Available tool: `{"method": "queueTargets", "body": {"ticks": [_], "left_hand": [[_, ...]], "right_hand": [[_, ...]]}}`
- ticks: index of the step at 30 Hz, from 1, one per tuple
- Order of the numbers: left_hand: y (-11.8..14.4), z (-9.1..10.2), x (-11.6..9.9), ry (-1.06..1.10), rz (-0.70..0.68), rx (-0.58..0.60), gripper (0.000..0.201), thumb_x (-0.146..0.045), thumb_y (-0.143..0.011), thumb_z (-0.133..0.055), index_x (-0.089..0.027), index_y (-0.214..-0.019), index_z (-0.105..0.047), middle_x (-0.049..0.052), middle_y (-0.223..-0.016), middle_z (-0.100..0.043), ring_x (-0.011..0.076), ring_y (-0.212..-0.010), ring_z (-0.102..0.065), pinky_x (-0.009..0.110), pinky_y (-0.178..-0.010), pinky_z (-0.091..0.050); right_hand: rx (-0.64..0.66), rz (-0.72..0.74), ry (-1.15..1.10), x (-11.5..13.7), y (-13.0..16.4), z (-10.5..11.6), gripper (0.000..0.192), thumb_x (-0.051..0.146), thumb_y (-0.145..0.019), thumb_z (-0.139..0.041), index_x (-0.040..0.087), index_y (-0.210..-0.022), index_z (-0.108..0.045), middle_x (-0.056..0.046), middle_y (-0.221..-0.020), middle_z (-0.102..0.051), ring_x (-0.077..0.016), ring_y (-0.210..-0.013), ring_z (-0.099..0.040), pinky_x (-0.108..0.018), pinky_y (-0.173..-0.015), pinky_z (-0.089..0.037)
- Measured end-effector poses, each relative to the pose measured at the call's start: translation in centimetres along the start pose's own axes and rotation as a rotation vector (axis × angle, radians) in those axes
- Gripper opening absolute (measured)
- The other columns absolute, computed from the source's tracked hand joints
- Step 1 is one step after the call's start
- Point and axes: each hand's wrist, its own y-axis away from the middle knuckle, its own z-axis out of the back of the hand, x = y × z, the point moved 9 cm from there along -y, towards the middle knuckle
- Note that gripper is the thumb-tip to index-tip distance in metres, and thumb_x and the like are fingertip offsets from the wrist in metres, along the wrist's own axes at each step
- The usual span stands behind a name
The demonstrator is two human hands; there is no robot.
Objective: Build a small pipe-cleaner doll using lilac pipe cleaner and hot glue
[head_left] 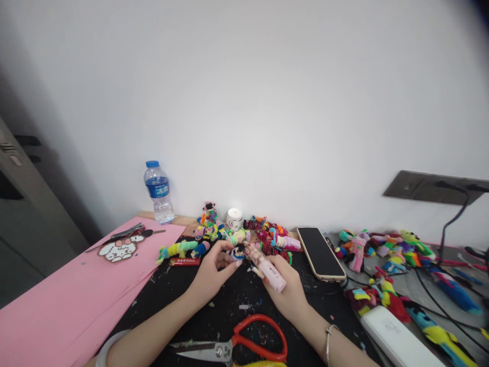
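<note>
The scissors (244,342) lie on the table (214,316) in front of both hands; the phone (320,252) lies to the right, the water bottle (158,192) stands behind left, by the wall

Head cam, one view, looks fwd/down, close over desk (229,311) toward wall (267,102).

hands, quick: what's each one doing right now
Left hand: closed on a small fuzzy dark-headed figure, pinched at the fingertips.
Right hand: closed on a pale pink tube-shaped tool.
</note>
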Motion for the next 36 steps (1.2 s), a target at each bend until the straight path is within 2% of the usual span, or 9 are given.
{"method": "queueTargets", "body": {"ticks": [9, 20, 25, 31, 36], "left_hand": [[0.3, -0.3, -0.8, -0.07, -0.057, 0.03, 0.027, -0.017, -0.075, -0.061, -0.021, -0.099, -0.048, 0.002, -0.091, -0.057, 0.016, -0.083, -0.058, 0.029, -0.076, -0.046], [0.4, -0.7, -1.1, -0.045, -0.049, 0.056, 0.025, -0.017, -0.075, -0.06, -0.021, -0.097, -0.047, 0.004, -0.101, -0.056, 0.0168, -0.087, -0.058, 0.031, -0.077, -0.048], [0.4, -0.5, -0.9, -0.041, -0.039, 0.042, 0.026, -0.019, -0.075, -0.06, -0.021, -0.096, -0.045, 0.003, -0.098, -0.056, 0.0158, -0.082, -0.058, 0.03, -0.074, -0.047], [0.4, -0.4, -0.8, -0.049, -0.04, 0.02, 0.025, -0.022, -0.075, -0.062, -0.021, -0.092, -0.043, -0.004, -0.077, -0.052, 0.0125, -0.069, -0.054, 0.025, -0.066, -0.043], [0.4, -0.3, -0.9, -0.044, -0.041, 0.015, 0.024, -0.022, -0.075, -0.062, -0.021, -0.088, -0.042, -0.003, -0.081, -0.049, 0.0108, -0.067, -0.051, 0.023, -0.062, -0.042]], "right_hand": [[-0.002, -0.007, 0.001, 0.0, -0.1, 0.0, 0.01, 0.019, -0.083, -0.052, 0.02, -0.093, -0.054, -0.002, -0.082, -0.056, -0.0165, -0.07, -0.055, -0.025, -0.063, -0.042], [-0.018, -0.005, 0.0, -0.1, -0.1, 0.1, 0.012, 0.017, -0.082, -0.052, 0.02, -0.093, -0.054, -0.002, -0.083, -0.057, -0.0162, -0.071, -0.056, -0.025, -0.063, -0.042], [-0.019, 0.004, 0.001, 0.1, -0.1, 0.2, 0.011, 0.017, -0.082, -0.051, 0.02, -0.092, -0.054, -0.002, -0.081, -0.057, -0.0158, -0.069, -0.056, -0.025, -0.062, -0.043], [-0.016, 0.002, 0.0, 0.3, -0.2, 0.2, 0.011, 0.017, -0.083, -0.051, 0.02, -0.092, -0.054, -0.002, -0.081, -0.058, -0.0162, -0.07, -0.056, -0.025, -0.063, -0.043], [-0.004, -0.01, 0.0, 0.3, -0.1, 0.2, 0.011, 0.016, -0.082, -0.051, 0.02, -0.092, -0.054, -0.002, -0.082, -0.057, -0.0165, -0.071, -0.056, -0.026, -0.063, -0.042]]}}
